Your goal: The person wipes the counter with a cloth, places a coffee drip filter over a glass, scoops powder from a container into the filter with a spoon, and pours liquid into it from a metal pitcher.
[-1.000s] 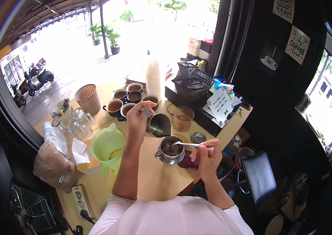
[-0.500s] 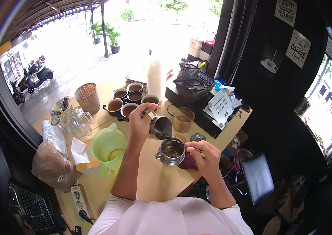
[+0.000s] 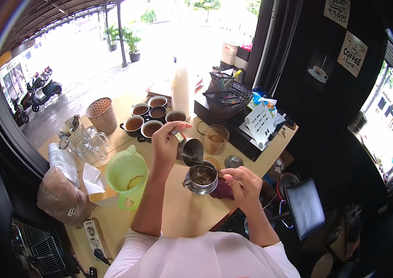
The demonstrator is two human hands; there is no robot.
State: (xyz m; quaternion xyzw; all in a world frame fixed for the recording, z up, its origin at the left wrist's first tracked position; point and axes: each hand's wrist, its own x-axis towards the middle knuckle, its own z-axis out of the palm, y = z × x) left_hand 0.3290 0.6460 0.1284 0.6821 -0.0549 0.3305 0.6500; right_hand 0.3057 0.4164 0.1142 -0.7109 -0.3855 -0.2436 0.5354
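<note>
My left hand is closed round the handle of a metal pitcher, which is tilted with its lip at the rim of a metal cup. That cup has a dark, wet content and stands on the table. From the right, my right hand pinches a spoon whose far end reaches into the cup. A round metal lid and a glass of brown liquid stand just behind the cup. Dark red cloth lies beside it.
Several cups of brown drink stand behind my left hand. To the left are a green jug, glass mugs, a woven basket and a tissue box. A black wire basket and a white bottle stand at the back.
The pitcher has moved slightly right and down and tilted toward the metal cup. My right hand has lowered and shifted slightly, changing the spoon's angle in the cup.
</note>
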